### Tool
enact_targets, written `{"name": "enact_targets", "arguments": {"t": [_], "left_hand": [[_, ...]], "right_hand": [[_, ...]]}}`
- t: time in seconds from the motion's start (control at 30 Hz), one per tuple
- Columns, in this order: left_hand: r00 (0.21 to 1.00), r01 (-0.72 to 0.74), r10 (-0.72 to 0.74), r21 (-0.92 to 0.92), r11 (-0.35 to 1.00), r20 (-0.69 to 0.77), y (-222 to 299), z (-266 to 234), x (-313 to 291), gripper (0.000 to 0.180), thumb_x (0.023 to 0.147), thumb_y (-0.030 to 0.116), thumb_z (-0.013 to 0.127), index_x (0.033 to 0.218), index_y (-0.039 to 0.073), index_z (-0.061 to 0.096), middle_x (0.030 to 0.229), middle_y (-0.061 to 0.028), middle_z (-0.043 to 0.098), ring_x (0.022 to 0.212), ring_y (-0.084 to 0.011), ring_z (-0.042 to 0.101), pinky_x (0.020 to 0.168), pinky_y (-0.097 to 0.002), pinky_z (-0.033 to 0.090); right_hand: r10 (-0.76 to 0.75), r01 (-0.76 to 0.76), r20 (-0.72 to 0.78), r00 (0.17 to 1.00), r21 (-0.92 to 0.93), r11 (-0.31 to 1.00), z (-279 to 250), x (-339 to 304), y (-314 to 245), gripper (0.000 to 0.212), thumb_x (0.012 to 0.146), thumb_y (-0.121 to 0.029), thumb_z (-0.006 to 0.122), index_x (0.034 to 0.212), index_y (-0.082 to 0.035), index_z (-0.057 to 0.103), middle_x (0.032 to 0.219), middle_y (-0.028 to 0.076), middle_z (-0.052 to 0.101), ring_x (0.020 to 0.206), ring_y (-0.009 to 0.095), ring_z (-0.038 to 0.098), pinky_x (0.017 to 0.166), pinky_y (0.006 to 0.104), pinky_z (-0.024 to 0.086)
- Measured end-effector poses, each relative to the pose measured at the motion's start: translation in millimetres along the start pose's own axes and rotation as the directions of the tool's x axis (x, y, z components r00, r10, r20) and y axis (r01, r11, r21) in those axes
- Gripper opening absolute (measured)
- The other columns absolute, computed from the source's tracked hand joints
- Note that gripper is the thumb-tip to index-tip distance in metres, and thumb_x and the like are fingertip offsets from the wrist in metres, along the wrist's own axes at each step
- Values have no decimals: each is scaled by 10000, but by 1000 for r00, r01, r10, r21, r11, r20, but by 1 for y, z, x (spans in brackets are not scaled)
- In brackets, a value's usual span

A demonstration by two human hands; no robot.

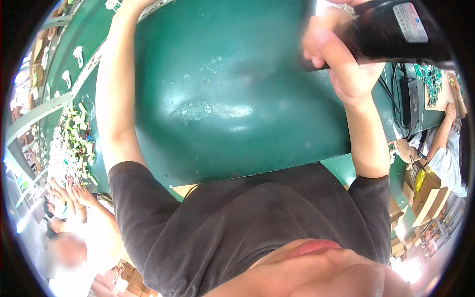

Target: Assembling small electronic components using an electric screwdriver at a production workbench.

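Note:
My right hand (341, 59) is at the upper right, fingers wrapped around a black cylindrical power tool (396, 29) with a white label, held above the green table (222, 74). My left forearm (114, 89) stretches up along the left side of the table. It runs out of the picture at the top edge, so my left hand is hidden. My dark T-shirt (237, 218) fills the lower middle, close against the table's near edge.
A heap of small white and green parts (71, 143) lies at the left, with another person's hands (74, 190) beside it. A black power box with cables (410, 101) sits at the right. Another person (445, 153) and cardboard boxes (425, 193) are further right.

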State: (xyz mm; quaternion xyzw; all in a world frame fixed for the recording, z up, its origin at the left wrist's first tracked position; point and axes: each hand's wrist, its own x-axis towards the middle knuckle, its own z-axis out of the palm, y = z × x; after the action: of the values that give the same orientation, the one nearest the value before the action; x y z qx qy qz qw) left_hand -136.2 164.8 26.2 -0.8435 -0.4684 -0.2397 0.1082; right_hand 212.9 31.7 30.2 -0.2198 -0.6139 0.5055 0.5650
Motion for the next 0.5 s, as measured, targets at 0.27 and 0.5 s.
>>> {"name": "enact_targets", "arguments": {"t": [0.27,0.5], "left_hand": [[981,169,-156,-122,978,114,61,-6,-6,109,868,99,726,895,-4,702,877,-181,664,844,-361,674,766,-428,528],[966,-106,193,-420,901,170,195,-12,-62,178,785,67,799,950,85,735,945,-53,691,842,-259,681,736,-364,572]], "right_hand": [[-147,147,-5,989,114,983,-8,6,-12,381,953,40,508,1331,-8,483,697,37,501,551,148,447,558,371,424],[-177,184,-62,982,124,975,-82,29,-68,191,989,-65,492,1166,-45,563,697,22,488,583,143,461,601,358,427]]}}
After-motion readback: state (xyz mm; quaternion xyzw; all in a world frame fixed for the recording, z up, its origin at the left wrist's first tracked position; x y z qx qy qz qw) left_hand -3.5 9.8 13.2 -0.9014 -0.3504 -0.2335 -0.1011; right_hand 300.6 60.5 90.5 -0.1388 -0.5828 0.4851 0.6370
